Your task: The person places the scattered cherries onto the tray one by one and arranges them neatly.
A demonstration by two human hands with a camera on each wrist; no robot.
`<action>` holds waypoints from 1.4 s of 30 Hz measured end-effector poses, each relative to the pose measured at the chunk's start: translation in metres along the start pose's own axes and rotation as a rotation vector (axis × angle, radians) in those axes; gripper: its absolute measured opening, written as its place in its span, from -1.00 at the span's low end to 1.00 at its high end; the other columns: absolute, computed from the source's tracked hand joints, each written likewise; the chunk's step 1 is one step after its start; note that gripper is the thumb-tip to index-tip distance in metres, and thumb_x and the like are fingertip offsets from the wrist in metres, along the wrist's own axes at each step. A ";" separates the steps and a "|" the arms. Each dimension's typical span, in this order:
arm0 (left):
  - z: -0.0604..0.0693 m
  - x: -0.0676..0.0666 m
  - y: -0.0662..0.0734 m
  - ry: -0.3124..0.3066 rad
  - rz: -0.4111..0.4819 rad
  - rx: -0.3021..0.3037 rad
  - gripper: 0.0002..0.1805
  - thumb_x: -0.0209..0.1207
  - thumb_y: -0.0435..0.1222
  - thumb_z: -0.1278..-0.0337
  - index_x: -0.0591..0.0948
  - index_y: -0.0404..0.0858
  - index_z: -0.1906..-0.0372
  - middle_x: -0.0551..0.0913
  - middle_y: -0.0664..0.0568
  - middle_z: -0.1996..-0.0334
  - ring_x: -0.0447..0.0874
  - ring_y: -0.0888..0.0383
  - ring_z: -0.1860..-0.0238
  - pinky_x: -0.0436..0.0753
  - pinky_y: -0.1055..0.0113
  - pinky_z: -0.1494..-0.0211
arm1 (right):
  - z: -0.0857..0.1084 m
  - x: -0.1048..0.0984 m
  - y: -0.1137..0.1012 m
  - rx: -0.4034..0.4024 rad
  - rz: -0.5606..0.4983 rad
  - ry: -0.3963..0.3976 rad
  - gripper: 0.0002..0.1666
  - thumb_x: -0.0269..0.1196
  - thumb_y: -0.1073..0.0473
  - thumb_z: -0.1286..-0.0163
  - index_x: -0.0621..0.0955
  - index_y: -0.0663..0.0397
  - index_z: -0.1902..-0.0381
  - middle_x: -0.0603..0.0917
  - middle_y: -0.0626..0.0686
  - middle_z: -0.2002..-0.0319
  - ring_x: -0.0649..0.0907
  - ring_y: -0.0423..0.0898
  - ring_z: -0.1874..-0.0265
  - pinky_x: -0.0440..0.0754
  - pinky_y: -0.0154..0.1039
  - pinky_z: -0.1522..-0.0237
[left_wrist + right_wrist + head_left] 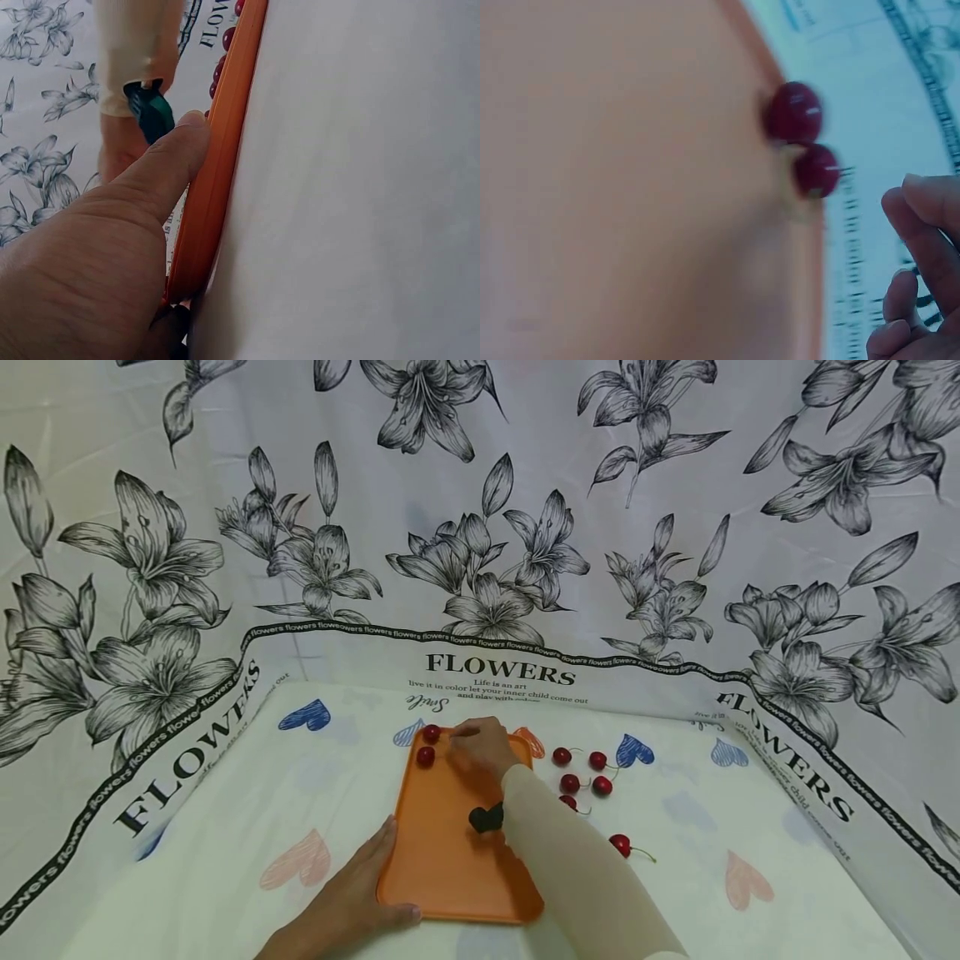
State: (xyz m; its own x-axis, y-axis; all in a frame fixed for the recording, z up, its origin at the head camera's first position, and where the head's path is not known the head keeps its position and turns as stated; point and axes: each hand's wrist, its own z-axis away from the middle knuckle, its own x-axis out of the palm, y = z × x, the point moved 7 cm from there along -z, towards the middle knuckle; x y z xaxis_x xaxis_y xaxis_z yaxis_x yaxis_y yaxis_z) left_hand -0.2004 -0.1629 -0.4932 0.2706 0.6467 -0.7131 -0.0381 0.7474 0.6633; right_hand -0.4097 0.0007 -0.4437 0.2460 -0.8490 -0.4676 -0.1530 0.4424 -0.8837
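Observation:
An orange tray [442, 868] [214, 180] lies under both hands. My left hand [345, 893] [97, 240] grips its near left corner, thumb along the near edge and fingers against the left side. Over the tray's far part is my right hand [483, 745], with thumb and index tips close together and nothing visible between them; the right wrist view shows the other fingers of this hand [926, 262] bent. Two red cherries, one [431, 733] [795, 112] at the far left corner and another [425, 756] [817, 171] beside it, sit on the tray, left of the right hand.
Several stemmed cherries [570, 784] lie on the heart-print cloth [675, 893] to the tray's right, one [619, 845] apart and nearer, beside the right sleeve [577, 860]. A black shape [486, 818] shows at that sleeve's left. Flower-print fabric [555, 593] rises behind.

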 end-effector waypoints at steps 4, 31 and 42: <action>0.001 0.000 0.001 0.004 -0.014 0.013 0.42 0.35 0.40 0.46 -0.04 -0.16 -0.55 -0.06 0.01 -0.52 -0.03 -0.10 -0.46 0.18 -0.17 -0.33 | 0.005 -0.015 -0.022 -0.022 -0.008 -0.004 -0.83 0.34 0.14 -0.30 0.76 0.04 0.19 0.71 -0.12 0.25 0.63 -0.11 0.20 0.60 -0.14 0.13; 0.000 0.002 -0.001 0.020 -0.023 0.033 0.43 0.34 0.40 0.45 -0.07 -0.16 -0.55 -0.09 0.02 -0.52 -0.08 -0.09 -0.47 0.16 -0.17 -0.34 | 0.108 -0.149 -0.165 -0.560 -0.008 0.100 -0.81 0.36 0.21 -0.27 0.75 0.11 0.15 0.69 0.02 0.28 0.32 0.00 0.58 0.25 -0.25 0.56; 0.002 0.000 0.000 0.028 0.004 0.051 0.41 0.35 0.39 0.42 -0.07 -0.14 -0.55 -0.09 0.05 -0.52 -0.06 -0.06 -0.47 0.17 -0.16 -0.34 | 0.171 -0.194 -0.169 -0.662 -0.012 0.238 -0.74 0.35 0.45 -0.20 0.73 0.25 0.13 0.64 0.10 0.33 0.38 -0.02 0.40 0.30 -0.25 0.41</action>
State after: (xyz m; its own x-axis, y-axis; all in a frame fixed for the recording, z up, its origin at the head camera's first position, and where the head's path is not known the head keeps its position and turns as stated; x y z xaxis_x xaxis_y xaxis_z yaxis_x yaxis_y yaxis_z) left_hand -0.1988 -0.1632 -0.4933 0.2436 0.6543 -0.7159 0.0096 0.7365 0.6764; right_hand -0.2679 0.1406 -0.2074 0.0467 -0.9262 -0.3742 -0.7209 0.2281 -0.6545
